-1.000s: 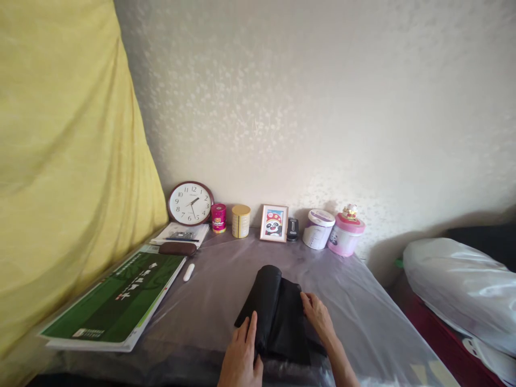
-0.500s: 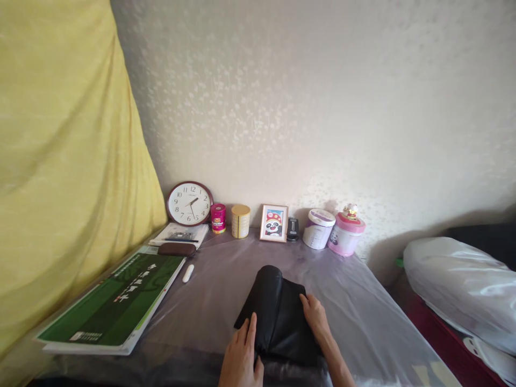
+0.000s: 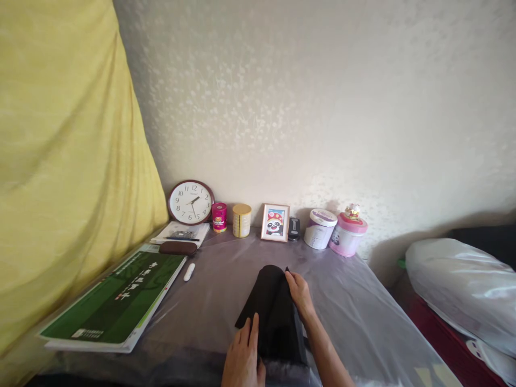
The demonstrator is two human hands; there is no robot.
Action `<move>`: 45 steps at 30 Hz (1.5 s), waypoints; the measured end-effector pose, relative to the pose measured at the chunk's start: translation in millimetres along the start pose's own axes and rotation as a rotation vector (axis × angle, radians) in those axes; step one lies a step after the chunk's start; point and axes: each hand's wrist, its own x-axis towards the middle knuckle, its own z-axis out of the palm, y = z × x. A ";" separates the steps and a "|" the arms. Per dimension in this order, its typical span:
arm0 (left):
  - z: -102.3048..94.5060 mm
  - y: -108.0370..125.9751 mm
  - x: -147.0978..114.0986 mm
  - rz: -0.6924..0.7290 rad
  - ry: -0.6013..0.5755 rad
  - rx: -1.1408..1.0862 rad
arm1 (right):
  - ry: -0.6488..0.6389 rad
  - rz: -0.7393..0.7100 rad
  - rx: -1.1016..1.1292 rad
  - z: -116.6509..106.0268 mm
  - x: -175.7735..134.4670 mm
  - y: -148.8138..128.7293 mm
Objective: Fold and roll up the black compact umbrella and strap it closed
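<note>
one yellow curtain (image 3: 72,161) hangs at far left, beside a green book (image 3: 115,295) lying on a grey-covered table (image 3: 213,306). next along, a clock (image 3: 190,202) leans on the wall behind a brown case (image 3: 177,248), with a small white stick (image 3: 189,272) just beside the book. a pink tin (image 3: 220,217) and a yellow tin (image 3: 241,220) stand to the clock's right.

at the near edge, the left hand (image 3: 244,357) lies along the left side of a black cloth (image 3: 278,322), fingers stretched out — its thumb is partly hidden, so whether it pinches cannot be told. behind the cloth stands a picture frame (image 3: 275,222). the right hand (image 3: 301,294) has thumb and fingers closed on the cloth's far right corner. a half-second ago that side lay spread to the right; now the corner is up and drawn in toward the rounded part — by the look of it, the cloth is being made narrower.

farther right stand a white tub (image 3: 320,229) and a pink-lidded tub (image 3: 347,236).
</note>
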 end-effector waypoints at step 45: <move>11.6 -21.5 14.2 0.105 0.085 0.102 | -0.453 -0.393 -0.527 45.6 -27.8 -26.7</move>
